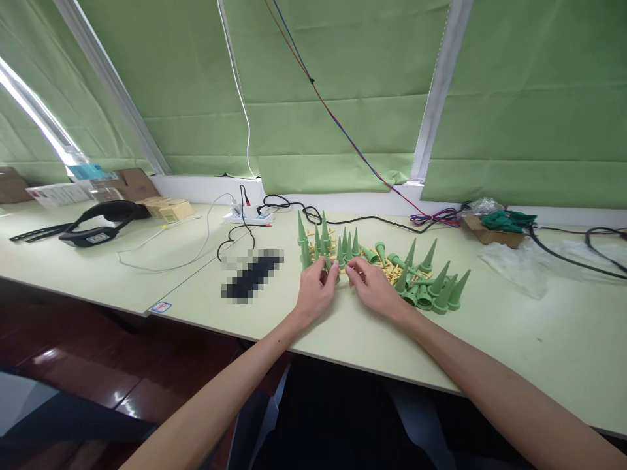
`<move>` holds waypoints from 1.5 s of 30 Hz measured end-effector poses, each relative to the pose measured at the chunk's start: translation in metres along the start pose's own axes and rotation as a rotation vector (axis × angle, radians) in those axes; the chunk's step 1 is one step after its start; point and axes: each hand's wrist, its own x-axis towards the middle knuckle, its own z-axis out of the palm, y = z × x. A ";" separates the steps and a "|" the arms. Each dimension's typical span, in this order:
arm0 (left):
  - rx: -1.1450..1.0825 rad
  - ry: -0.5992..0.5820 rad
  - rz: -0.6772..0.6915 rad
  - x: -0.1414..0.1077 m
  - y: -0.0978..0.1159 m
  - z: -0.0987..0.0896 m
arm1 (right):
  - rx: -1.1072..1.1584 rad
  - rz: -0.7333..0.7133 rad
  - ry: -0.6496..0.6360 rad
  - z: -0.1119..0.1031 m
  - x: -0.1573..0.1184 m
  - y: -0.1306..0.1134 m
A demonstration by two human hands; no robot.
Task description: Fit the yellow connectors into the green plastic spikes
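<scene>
Bridging the narrow gap between the person's fingertips, a small yellow peg [342, 271] lies just above the near part of the table [372, 352], its long axis running roughly left to right; which end is its tip is too small to tell. The left hand [314, 292] is curled, thumb and forefinger nearly together, and the right hand [375, 286] is bent into a similar loose pinch; whether one or both grip the peg cannot be told. Just beyond the left hand, smooth, matte green cones [301, 232] stand with slender points upward. To the right, more tapered cones [441, 297] stand or lean, while others lie on their sides, one hollow, round base facing the person. Loose yellow pegs [392, 271] are heaped among them. Farther right, crumpled clear plastic [519, 267] lies beside a cardboard box [494, 234] holding wrinkled green cloth [507, 220]. Behind everything hang creased fabric blinds [337, 130].
</scene>
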 end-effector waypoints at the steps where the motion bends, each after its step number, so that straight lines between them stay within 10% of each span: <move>1: 0.003 -0.001 0.001 0.000 0.000 0.000 | 0.001 -0.002 -0.009 0.000 0.000 -0.001; 45: 0.030 -0.069 0.045 -0.001 -0.001 0.001 | -0.085 0.045 -0.033 0.003 0.003 0.007</move>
